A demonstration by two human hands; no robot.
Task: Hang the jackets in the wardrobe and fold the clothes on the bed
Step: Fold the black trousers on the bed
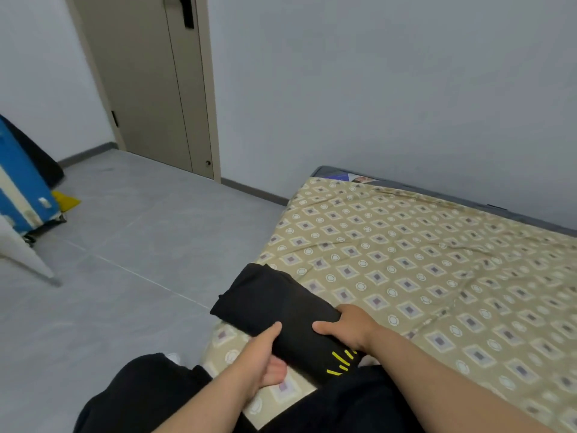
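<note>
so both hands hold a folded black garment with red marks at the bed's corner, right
No: the marks are yellow, not red, as the head view shows. The left hand and right hand do hold the folded black garment at the bed's corner.

Head cam shows arms + lap only. L hand (262,354) & R hand (346,329) are bare. L forearm (203,407) & R forearm (437,379) are bare right to the frame edge. Black clothing (140,392) covers lap/legs at bottom left: matte, soft creases; more black fabric shows btwn the arms at bottom centre. Small white patch (173,357) sits just past the black fabric's edge, poss. shoe or sock, too small to tell. Yellow dashes (342,362) on black cloth near the wrists: can't tell if worn top or the folded black garment (274,298).
</note>
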